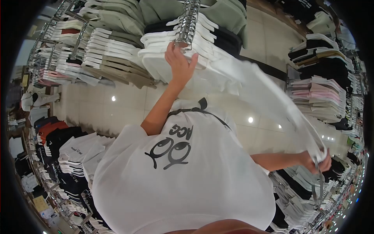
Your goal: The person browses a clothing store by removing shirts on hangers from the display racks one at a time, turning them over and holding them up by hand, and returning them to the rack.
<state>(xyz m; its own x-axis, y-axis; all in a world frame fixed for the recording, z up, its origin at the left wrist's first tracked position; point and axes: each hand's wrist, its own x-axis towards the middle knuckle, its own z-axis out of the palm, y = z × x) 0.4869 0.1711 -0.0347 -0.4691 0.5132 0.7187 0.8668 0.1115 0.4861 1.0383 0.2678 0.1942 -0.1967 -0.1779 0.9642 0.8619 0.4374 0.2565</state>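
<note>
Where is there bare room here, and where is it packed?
Bare floor shows left of the left forearm, below the beige garments, and between the blurred white garment and right forearm. It is crowded at the white hangers beside the left hand.

Open floor (130,103) beside the left forearm (165,103), white garment (269,93) across the right.

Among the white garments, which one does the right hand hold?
The blurred white garment, stretched out to the right hand; the hanging white garments crowd near the left hand.
</note>
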